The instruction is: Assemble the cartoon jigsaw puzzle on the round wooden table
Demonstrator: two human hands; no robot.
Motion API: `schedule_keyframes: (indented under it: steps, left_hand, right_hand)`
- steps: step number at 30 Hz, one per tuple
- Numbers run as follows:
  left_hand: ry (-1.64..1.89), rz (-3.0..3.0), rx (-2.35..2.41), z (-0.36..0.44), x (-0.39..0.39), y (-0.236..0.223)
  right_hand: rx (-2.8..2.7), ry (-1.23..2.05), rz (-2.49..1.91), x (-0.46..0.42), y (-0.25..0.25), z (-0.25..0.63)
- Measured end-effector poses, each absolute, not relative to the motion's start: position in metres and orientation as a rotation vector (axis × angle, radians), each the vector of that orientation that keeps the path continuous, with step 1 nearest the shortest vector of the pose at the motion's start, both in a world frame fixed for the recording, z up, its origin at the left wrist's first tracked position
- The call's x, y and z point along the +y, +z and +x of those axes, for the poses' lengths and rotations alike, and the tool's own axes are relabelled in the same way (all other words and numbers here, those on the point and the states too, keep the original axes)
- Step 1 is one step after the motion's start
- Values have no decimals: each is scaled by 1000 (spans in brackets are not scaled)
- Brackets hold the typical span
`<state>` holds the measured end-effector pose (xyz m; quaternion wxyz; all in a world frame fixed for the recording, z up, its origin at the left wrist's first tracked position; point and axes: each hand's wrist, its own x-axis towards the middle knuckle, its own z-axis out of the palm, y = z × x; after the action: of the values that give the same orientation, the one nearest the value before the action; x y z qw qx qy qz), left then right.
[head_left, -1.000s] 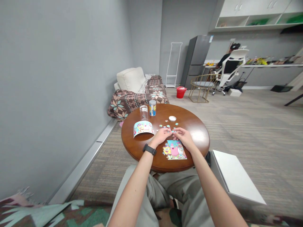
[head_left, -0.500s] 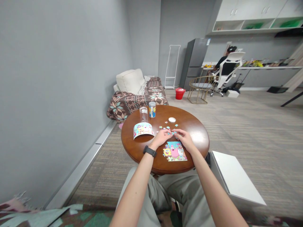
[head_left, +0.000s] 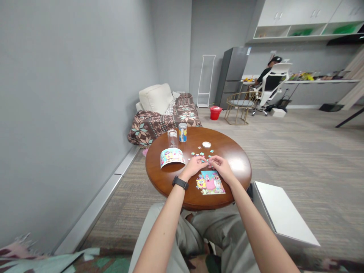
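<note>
My left hand (head_left: 196, 166) and my right hand (head_left: 222, 166) meet fingertip to fingertip over the round wooden table. Both are closed in a pinch on small jigsaw pieces (head_left: 206, 161), mostly hidden by the fingers. Just below them lies a partly assembled jigsaw puzzle (head_left: 211, 182) with cartoon figures, its left edge uneven. Several loose jigsaw pieces (head_left: 201, 154) are scattered beyond my fingers. To the left, a curved picture sheet (head_left: 172, 157) with the same figures stands on the table.
On the table (head_left: 162, 182) stand a clear glass (head_left: 172, 139) and a printed can (head_left: 182, 132); a round lid (head_left: 206, 144) lies farther back. A white box (head_left: 284, 212) is at the right. Beyond are a covered sofa (head_left: 159, 121), a red bucket (head_left: 215, 113) and a seated person (head_left: 265, 74).
My right hand's fingers have drawn in toward the left fingertips and closed more tightly. The puzzle and loose pieces lie as before, and the view has shifted slightly.
</note>
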<state>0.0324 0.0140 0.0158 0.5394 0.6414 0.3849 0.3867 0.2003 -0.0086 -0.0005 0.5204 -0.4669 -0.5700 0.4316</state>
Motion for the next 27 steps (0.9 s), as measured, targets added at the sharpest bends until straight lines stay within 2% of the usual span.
schedule_keyframes:
  steps: [8, 19, 27]
  left_hand:
    - [893, 1600, 932, 32, 20, 8]
    - [888, 1533, 909, 32, 18, 11]
    - [853, 1627, 946, 31, 19, 9]
  right_hand:
    - [-1378, 973, -1112, -7, -1, 200]
    - [-1325, 1078, -1100, -8, -1, 201]
    - [-1363, 998, -1114, -9, 0, 200]
